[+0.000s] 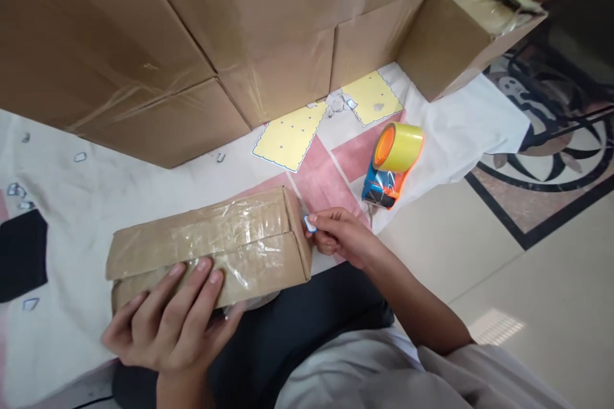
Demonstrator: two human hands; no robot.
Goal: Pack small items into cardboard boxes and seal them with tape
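Observation:
A long cardboard box (249, 223) with clear tape over its seam lies in front of me, its near edge at my lap. My left hand (177, 319) rests on its near side, fingers spread over the top and thumb low on the side. Beside the box's right end, my right hand (340, 236) pinches a small white sticker with a blue edge (310, 223) between thumb and fingertips. To the right of that hand, a tape dispenser (384, 185) with a yellow tape roll (405, 147) stands on the cloth.
Stacked cardboard boxes (278, 25) form a wall at the back, with another box (446, 45) at the right. Two yellow sticker sheets (292, 134) lie before them. Small cut pieces and a black item (23, 255) are on the white and pink cloth (81, 204). Tiled floor (480, 255) lies right.

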